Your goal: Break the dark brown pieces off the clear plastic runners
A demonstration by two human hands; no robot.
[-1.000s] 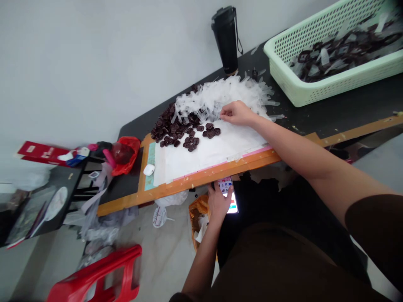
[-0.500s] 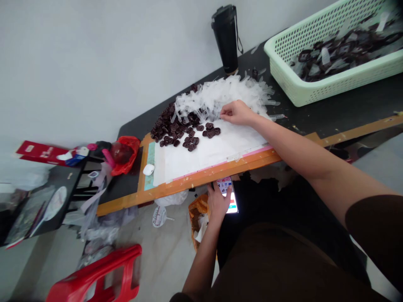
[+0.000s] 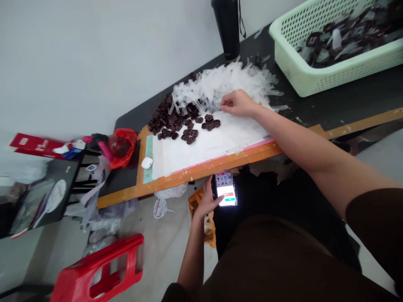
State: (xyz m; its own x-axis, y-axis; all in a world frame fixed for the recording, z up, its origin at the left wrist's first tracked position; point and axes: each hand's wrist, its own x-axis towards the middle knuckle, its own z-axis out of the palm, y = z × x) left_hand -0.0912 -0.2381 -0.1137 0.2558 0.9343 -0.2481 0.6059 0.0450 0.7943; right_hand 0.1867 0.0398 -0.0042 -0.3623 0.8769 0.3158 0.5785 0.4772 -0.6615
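Note:
Below the table edge, my left hand [image 3: 208, 199] holds a smartphone [image 3: 227, 191] with a lit screen, its thumb over the glass. My right hand [image 3: 236, 102] rests closed at the front of a heap of clear plastic strips [image 3: 226, 82]. Whatever its fingers pinch, if anything, is too small to make out. Left of that hand lie small dark brown pieces [image 3: 209, 122], a few in loose groups, with a bigger pile [image 3: 165, 115] behind them. All this lies on a white sheet [image 3: 185, 157].
A pale green basket [image 3: 302, 77] of dark pieces and strips stands at the right. A black tumbler [image 3: 228, 33] stands by the wall. A small white case [image 3: 147, 162] and a red bag [image 3: 124, 149] lie left. A red stool [image 3: 100, 264] is on the floor.
My left hand has shifted its grip to the phone's left side, its thumb now low on the screen, where a white pop-up shows. My right hand has stayed by the strips. The view has tilted slightly.

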